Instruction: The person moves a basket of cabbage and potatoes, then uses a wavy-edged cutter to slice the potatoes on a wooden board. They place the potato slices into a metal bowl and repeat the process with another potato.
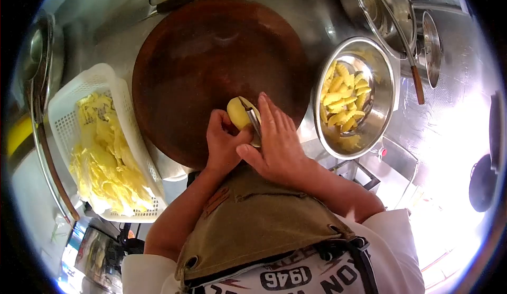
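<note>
A peeled potato [238,114] is held over a round brown chopping board [222,51]. My left hand [224,143] is closed around its near left side, with the fingers curled and the thumb across the front. A narrow metal cutting tool [253,118] lies against the potato's right side, its far end touching the flesh. My right hand [277,143] holds this tool with long, nearly straight fingers, and its palm hides the handle. The tool's exact kind cannot be made out. To the right, a steel bowl [384,96] contains ridged yellow potato pieces [343,96].
At left stands a white plastic basket [60,101] with crumpled yellow plastic bags [108,162]. A dark-handled knife [174,3] lies beyond the board. Metal pots [393,17] with a wooden-handled ladle [414,77] are at upper right. A stove grate [364,175] is below the bowl.
</note>
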{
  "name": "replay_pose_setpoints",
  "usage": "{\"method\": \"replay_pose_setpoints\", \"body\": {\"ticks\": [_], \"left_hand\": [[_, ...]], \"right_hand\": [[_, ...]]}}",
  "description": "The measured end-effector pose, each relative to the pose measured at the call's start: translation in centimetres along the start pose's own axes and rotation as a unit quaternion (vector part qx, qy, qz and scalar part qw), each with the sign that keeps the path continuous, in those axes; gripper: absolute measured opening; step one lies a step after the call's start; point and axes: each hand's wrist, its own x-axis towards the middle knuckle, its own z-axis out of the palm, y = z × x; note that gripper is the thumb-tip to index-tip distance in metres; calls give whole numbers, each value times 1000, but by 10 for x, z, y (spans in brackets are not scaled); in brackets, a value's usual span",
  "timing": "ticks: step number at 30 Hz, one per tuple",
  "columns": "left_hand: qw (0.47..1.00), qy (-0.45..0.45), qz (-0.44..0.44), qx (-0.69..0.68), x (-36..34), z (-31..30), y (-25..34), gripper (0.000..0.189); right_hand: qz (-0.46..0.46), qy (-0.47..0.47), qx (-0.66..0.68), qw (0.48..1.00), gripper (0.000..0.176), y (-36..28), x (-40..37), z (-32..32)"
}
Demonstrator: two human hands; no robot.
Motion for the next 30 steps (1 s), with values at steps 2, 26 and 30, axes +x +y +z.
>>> {"method": "replay_pose_setpoints", "body": {"ticks": [2, 26, 30], "left_hand": [[1000, -5, 7, 5, 4, -1, 1, 35], [989, -84, -92, -79, 2, -18, 10, 21], [992, -73, -90, -52, 4, -18, 10, 20]], "right_hand": [[-3, 16, 23, 1000, 98, 12, 11, 22], [116, -96, 80, 985, 29, 22, -14, 16], [113, -56, 12, 992, 26, 15, -14, 17]]}}
